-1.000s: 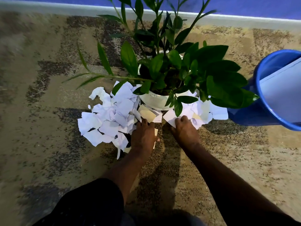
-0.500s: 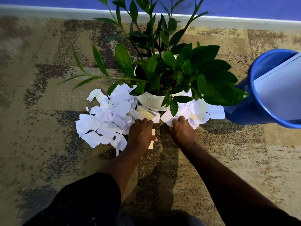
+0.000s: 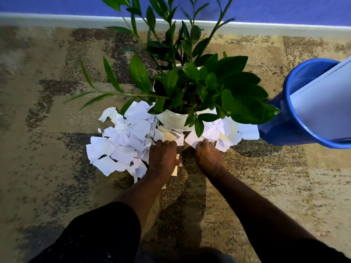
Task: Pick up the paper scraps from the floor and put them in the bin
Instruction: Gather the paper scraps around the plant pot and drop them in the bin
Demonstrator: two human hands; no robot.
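Torn white and beige paper scraps [image 3: 121, 147] lie in a heap on the carpet around the front of a white plant pot [image 3: 174, 120]. More paper scraps [image 3: 228, 130] lie to the right of the pot. My left hand [image 3: 163, 158] lies on the heap's right edge, its fingers curled over scraps and a beige piece showing under the palm. My right hand [image 3: 209, 158] has its fingers curled onto the near edge of the right-hand scraps. A blue bin [image 3: 296, 118] stands tilted at the right and holds a large pale sheet [image 3: 322, 107].
The potted plant's green leaves [image 3: 209, 82] overhang the scraps and hide some of them. A patterned brown carpet [image 3: 47, 149] covers the floor. A pale skirting board [image 3: 57, 19] and a blue wall run along the back. My dark-clad knee [image 3: 98, 234] is at bottom left.
The view has shifted slightly. Both hands stay on the scraps in nearly the same places.
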